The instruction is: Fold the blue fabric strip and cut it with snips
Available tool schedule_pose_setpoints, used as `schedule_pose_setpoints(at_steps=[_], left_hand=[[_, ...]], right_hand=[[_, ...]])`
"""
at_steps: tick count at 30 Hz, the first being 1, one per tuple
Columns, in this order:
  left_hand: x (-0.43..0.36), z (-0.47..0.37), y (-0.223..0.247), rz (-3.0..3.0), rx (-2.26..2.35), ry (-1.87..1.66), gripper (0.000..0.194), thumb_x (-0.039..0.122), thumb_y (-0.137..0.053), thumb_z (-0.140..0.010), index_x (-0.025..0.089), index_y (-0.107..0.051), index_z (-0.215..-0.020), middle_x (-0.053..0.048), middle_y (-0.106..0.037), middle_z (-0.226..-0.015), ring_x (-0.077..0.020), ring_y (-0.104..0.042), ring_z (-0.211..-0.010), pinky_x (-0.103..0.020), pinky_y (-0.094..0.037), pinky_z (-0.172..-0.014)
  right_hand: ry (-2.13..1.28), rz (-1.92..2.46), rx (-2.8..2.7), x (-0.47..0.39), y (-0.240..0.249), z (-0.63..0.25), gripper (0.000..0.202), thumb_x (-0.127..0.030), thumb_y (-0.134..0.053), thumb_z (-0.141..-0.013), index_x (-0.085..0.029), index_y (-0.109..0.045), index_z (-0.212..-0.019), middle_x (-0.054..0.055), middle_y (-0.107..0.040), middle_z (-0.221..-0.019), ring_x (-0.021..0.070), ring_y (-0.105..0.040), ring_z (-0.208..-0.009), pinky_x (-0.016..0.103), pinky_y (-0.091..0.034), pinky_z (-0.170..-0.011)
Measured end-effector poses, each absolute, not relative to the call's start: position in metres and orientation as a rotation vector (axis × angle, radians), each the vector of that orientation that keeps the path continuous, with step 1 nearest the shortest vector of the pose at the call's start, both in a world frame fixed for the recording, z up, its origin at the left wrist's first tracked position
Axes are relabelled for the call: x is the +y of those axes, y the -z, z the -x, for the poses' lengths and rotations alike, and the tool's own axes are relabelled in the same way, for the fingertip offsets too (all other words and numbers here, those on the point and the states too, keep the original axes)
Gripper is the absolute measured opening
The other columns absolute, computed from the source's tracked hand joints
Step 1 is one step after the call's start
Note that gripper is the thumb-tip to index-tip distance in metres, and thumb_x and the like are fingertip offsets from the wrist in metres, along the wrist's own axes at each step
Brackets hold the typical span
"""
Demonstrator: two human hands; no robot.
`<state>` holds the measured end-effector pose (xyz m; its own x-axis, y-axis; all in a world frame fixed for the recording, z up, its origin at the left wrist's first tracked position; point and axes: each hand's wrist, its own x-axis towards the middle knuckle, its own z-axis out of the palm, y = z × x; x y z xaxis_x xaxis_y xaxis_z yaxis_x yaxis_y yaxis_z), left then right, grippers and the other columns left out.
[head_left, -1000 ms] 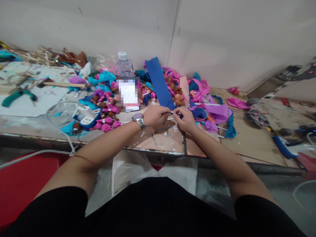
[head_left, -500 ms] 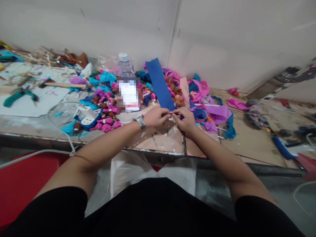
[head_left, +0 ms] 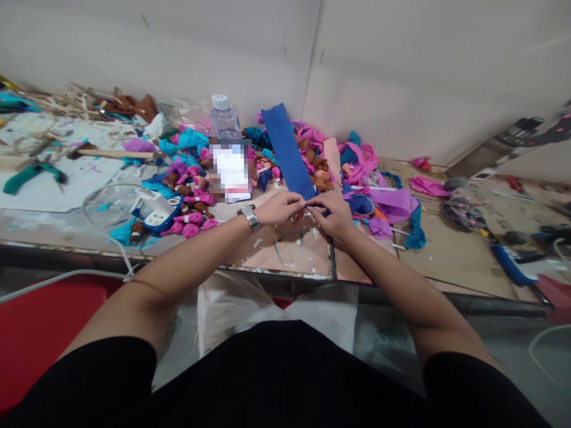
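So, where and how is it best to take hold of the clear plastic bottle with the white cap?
Probably from above, fingers around the shoulder just under the white cap: the clear plastic bottle stands upright with its top free, while a bright-screened phone and blue cloth bundles crowd its base.

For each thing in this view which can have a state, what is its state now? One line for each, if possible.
Bottle: upright, cap on.
Phone: screen lit, content blurred.
Power strip: white plug seated in it.
Hammer: lying down.
Wide blue strip: unfolded, lying slanted.
Left hand: fingertips pinched together.
Right hand: pinching thin blue material.
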<state>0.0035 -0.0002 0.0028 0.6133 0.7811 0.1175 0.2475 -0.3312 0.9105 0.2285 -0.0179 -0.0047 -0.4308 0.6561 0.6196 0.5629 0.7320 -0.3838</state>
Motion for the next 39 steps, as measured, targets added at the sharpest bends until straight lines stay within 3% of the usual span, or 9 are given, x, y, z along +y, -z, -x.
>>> schedule_pose_setpoints(at_steps=[20, 31, 39], left_hand=[[0.0014, -0.0038, -0.0016, -1.798, 0.791, -0.670, 0.041, 0.047, -0.056, -0.102, 0.014, -0.066, -0.081, -0.005, -0.070, -0.072, -0.0089, -0.060, -0.059, -0.020, -0.045, -0.057], [0.0009, -0.0023, -0.0013, -1.888, 0.820, -0.688, 0.043, 0.055, -0.062, -0.099, 0.015, -0.067, -0.084, -0.004, -0.070, -0.071, -0.0104, -0.064, -0.061, -0.021, -0.045, -0.059], [0.0024, -0.0021, -0.0024, -1.813, 0.856, -0.690, 0.035, 0.043, -0.060, -0.100, 0.014, -0.067, -0.082, -0.005, -0.071, -0.071, -0.0105, -0.064, -0.060, -0.021, -0.047, -0.060]], right_hand=[[-0.109, 0.912, -2.160, -0.0155, 0.0055, -0.2301, 0.022, -0.043, -0.065, -0.101, -0.026, -0.078, -0.097, 0.007, -0.081, -0.098, 0.0282, -0.069, -0.098, 0.049, -0.046, -0.095], [-0.116, 0.961, -2.188, -0.0136, 0.0073, -0.2302, 0.023, -0.044, -0.065, -0.100, -0.025, -0.076, -0.095, 0.008, -0.081, -0.098, 0.0290, -0.068, -0.099, 0.049, -0.045, -0.093], [-0.128, 0.953, -2.138, -0.0152, 0.0073, -0.2299, 0.028, -0.051, -0.065, -0.101, -0.024, -0.075, -0.101, 0.008, -0.080, -0.100, 0.0279, -0.068, -0.098, 0.046, -0.047, -0.091]])
